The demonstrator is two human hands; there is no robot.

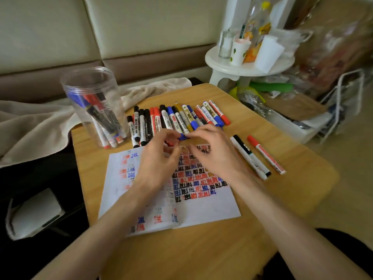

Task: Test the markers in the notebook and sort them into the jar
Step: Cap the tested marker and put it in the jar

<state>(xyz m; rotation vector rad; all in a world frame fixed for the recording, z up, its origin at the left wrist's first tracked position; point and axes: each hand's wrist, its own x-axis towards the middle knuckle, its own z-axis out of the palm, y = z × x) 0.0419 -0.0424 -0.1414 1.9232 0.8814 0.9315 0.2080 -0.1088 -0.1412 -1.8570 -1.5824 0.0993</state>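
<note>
An open notebook (212, 207) covered with red, blue and black test marks lies on the small wooden table (201, 255). Behind it lies a row of several markers (171, 118). A clear plastic jar (94, 106) at the table's far left corner holds several markers. Both hands meet over the notebook's top edge. My left hand (159, 160) and my right hand (214, 150) each pinch an end of a blue marker (183, 136), most of it hidden by the fingers.
Three markers lie apart to the right of the notebook: a black-capped pair (250, 156) and a red one (266, 154). A beige towel (40, 126) drapes left of the table. A white stool (248, 65) with cups and cluttered bags stands at the back right.
</note>
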